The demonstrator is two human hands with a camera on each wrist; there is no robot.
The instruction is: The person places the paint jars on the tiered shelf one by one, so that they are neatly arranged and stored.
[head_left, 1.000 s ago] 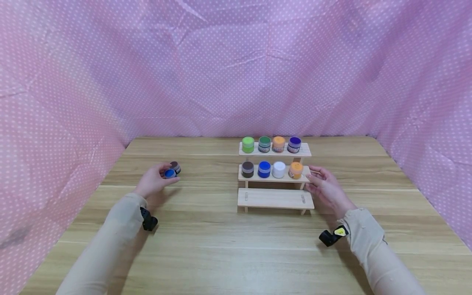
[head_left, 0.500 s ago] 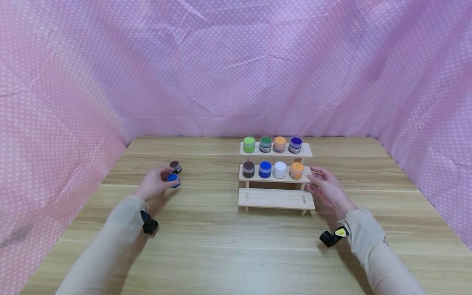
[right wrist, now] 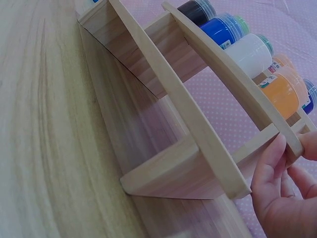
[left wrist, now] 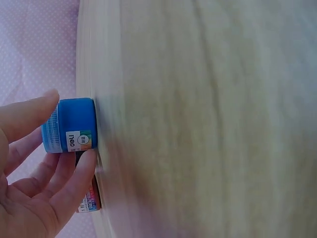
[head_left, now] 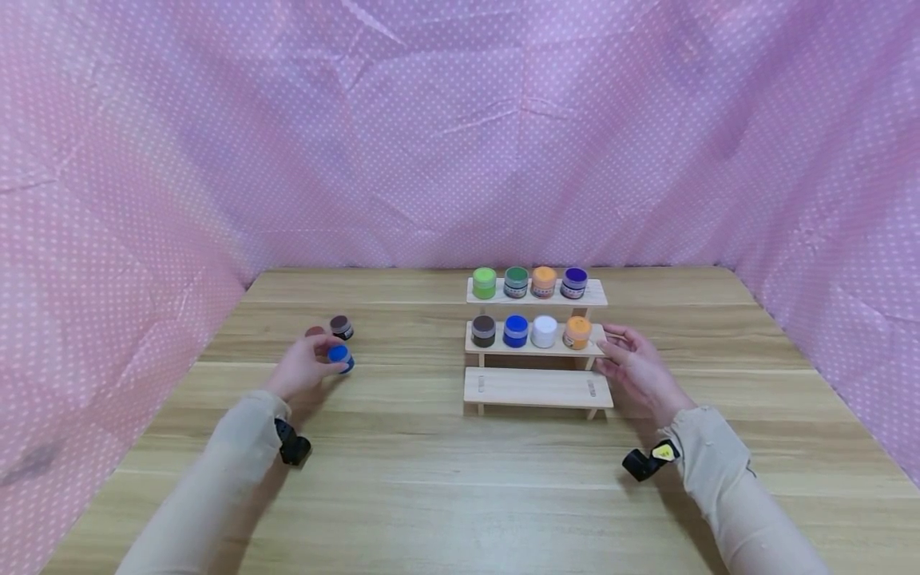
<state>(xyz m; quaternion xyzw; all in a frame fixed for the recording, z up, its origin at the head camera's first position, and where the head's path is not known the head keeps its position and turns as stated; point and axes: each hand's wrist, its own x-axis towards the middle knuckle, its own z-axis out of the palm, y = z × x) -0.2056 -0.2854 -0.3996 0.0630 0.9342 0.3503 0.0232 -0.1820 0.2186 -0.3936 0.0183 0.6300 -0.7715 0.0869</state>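
Note:
My left hand pinches a blue paint jar between thumb and fingers at the left of the table. The left wrist view shows this blue jar low by the tabletop; whether it touches the wood I cannot tell. Just behind it stand a dark brown paint jar and a reddish-brown one, partly covered by the hand. My right hand grips the right end of the middle tier of a wooden three-step rack. In the right wrist view, thumb and fingers hold that tier's end.
On the rack's middle tier sit black, blue, white and orange jars. Light green, dark green, orange and purple jars line the top tier. The lowest tier is bare. A pink dotted cloth surrounds the wooden table.
My left hand has drawn the blue jar toward me, away from the dark brown jar, and the reddish-brown jar has come into sight. The right hand stays on the rack.

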